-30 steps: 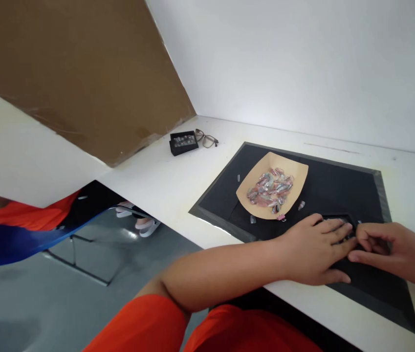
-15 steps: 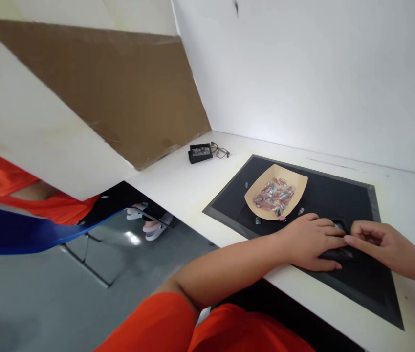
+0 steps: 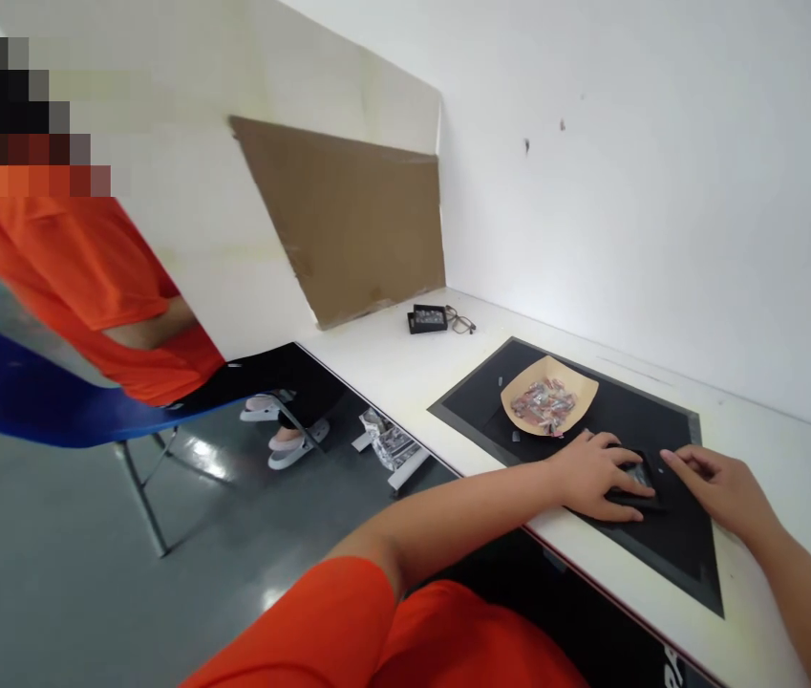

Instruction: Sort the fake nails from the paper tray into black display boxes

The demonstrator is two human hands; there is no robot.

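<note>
My left hand lies palm down with spread fingers on a small black box; its fingertips reach over clear, glossy pieces inside, and much of the box is hidden. Just right of the box, my right hand rests over the black mat, thumb stretched out and fingers half curled, with nothing visible between them. A tiny pale piece lies close to the thumb tip. Behind my left hand stands a tan paper tray holding a heap of small shiny pink and clear pieces, possibly nail tips.
Loose clear pieces lie left of the tray. Farther back on the white table are another black box of small pieces and eyeglasses. A person in orange sits at left on a blue chair, beyond a partition.
My view has swung left and up. My right hand has moved away from my left and its thumb has parted from the other fingers. The fingers of my left hand have spread over the box.
</note>
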